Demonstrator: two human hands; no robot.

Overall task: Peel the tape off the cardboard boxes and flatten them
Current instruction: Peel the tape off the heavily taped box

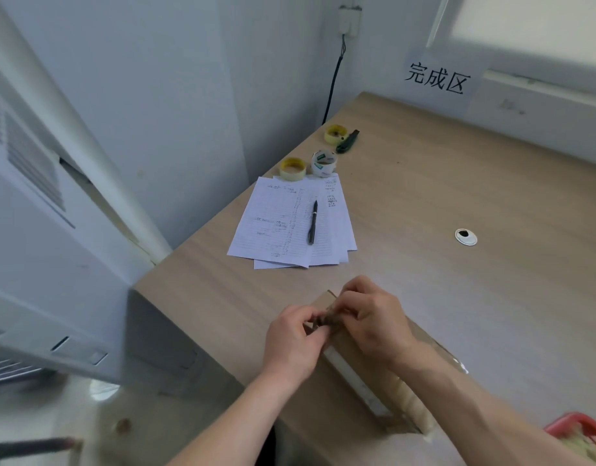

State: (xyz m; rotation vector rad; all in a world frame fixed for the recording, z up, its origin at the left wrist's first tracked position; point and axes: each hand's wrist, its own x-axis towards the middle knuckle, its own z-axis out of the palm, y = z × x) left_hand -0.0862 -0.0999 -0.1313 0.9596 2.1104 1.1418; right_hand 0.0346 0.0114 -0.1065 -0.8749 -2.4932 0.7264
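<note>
A flattened-looking cardboard box (363, 358) is laid on the near part of the wooden desk (457, 196), running from the middle of the view toward the near right corner. A crumpled wad of brownish tape (326, 319) is pinched at the box's far end by both hands. The left hand (291, 338) is curled, with thumb and fingertips closed on the wad from the left; the right hand (370, 317) is curled over it from the right, fingers bent down onto the tape and the box edge (exactly how much is gripped under the fingers can't be made out, it's blurry there). A pale strip (357, 378) is seen running along the box's length toward the near side, and some clear tape (454, 359) is left shining on its right edge.

Farther back on the desk, a fanned stack of lined sheets (289, 223) is spread out with a black pen (312, 222) laid on top. Just beyond the papers, two tape rolls (308, 166) are set side by side, and a third yellow roll (336, 133) is parked farther off beside a dark utility knife (347, 141). A cable grommet (465, 236) is set into the desk on the right. A paper sign (437, 79) with characters is stuck on the far wall. A red basket (578, 428) is glimpsed at the near right corner.
</note>
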